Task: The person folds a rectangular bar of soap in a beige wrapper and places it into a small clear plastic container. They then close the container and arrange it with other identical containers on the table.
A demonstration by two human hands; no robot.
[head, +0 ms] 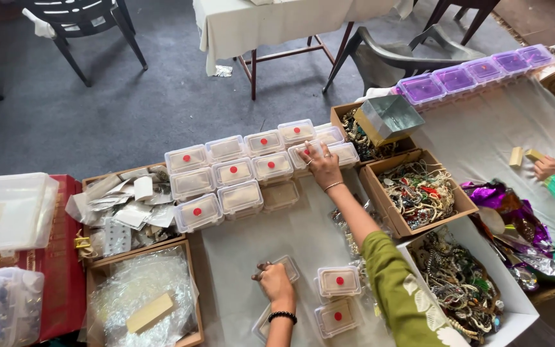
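Her right hand (319, 164) reaches out to the stacked clear boxes (245, 170), fingers (308, 152) resting on one. Her left hand (274, 279) presses a small clear box (288, 266) on the desk (277, 231), beside trays of jewellery (419, 189).

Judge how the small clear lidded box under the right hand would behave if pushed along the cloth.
The small clear box under the right hand looks rigid and probably light. Its flat base should slide rather than roll. Packed against neighbouring boxes, it would likely nudge them.
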